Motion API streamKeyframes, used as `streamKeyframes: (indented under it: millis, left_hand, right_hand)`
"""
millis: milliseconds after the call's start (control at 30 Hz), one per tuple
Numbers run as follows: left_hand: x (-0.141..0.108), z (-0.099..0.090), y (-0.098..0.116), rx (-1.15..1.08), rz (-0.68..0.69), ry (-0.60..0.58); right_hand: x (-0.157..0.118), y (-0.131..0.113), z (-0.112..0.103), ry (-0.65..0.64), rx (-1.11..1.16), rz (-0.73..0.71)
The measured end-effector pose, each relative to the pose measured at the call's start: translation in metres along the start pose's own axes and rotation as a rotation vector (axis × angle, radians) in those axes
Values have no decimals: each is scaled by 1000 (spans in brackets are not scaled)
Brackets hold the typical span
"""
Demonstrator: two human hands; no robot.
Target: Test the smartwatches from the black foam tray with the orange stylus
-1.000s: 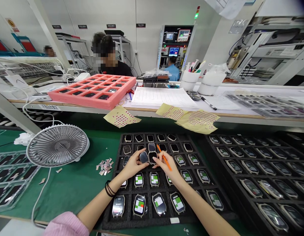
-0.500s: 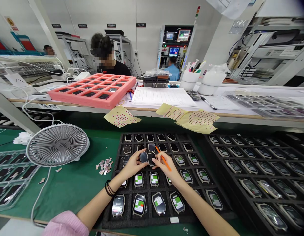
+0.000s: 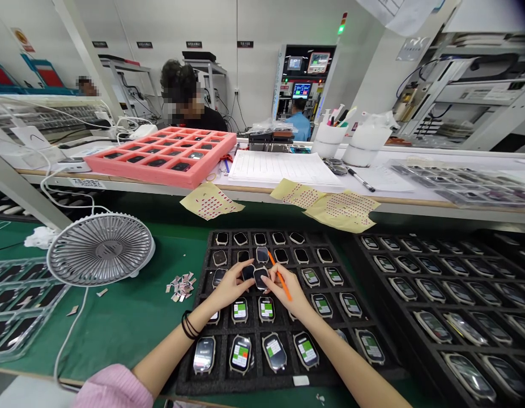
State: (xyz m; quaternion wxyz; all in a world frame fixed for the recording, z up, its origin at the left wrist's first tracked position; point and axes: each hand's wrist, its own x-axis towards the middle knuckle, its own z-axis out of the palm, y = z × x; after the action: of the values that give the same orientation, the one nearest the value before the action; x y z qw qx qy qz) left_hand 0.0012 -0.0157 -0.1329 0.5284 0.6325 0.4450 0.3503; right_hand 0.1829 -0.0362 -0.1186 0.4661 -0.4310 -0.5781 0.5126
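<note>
closer now, left hand [image 3: 230, 287] and right hand [image 3: 286, 292] pinch dark watches [image 3: 254, 276] above a black foam tray [image 3: 186, 379].

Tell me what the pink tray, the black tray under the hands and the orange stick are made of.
Pink tray: matte foam, judging by its thick, soft-looking cut walls. Black tray: likely matte foam too, with a dull surface. Orange stick: smooth, probably plastic, though painted wood is possible.

A white wall [image 3: 160, 28] hung with small black signs [image 3: 194, 44] is seen at twelve o'clock. An equipment cabinet with lit screens [image 3: 307, 73] is placed at one o'clock, and white-framed machinery [image 3: 466, 96] stands at two o'clock, behind a white workbench [image 3: 415, 198].
</note>
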Motion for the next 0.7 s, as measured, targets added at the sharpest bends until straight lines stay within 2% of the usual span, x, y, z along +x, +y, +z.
streamKeyframes:
  millis: [400, 700]
  left_hand:
    - [-1, 1, 1, 116, 56, 16]
    - [-2, 0, 3, 168, 98, -9]
  right_hand:
    - [-1, 3, -1, -35, -82, -25]
    - [-1, 3, -1, -58, -320, -128]
